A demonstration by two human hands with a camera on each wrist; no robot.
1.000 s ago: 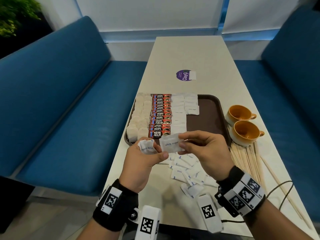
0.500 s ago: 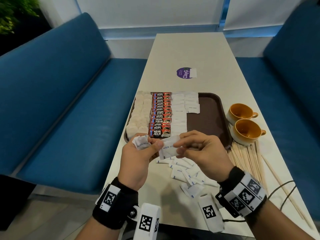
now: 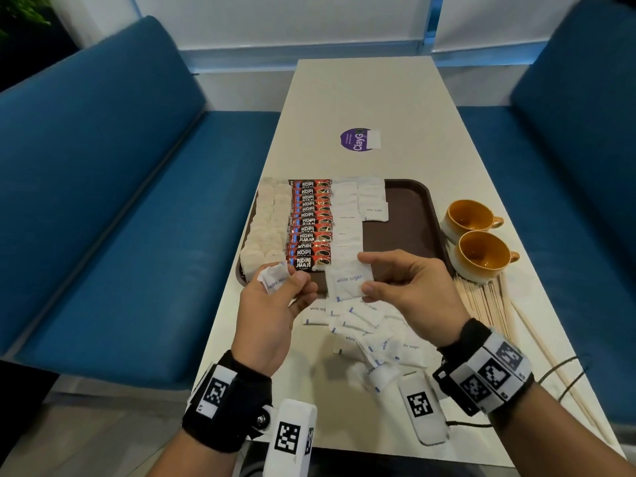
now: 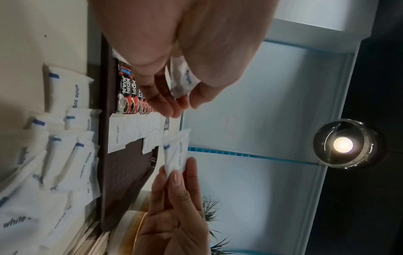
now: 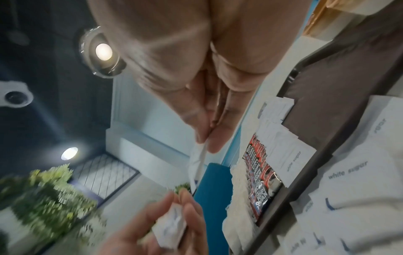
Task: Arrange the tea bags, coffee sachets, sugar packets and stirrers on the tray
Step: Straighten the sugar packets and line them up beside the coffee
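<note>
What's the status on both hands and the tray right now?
Left hand grips crumpled sugar packet; right hand pinches flat sugar packet. Tray right side bare. Stirrers off tray. Nothing blocking.

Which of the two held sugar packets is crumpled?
The packet in the left hand: sugar packet is bunched up, while the right hand pinches a flat one.

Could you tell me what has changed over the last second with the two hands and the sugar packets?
Very little. The right hand still pinches the flat sugar packet, now slightly lower and clear of the left hand, which keeps gripping its crumpled packet. The rows on the tray, the loose packets, stirrers and cups are unchanged.
</note>
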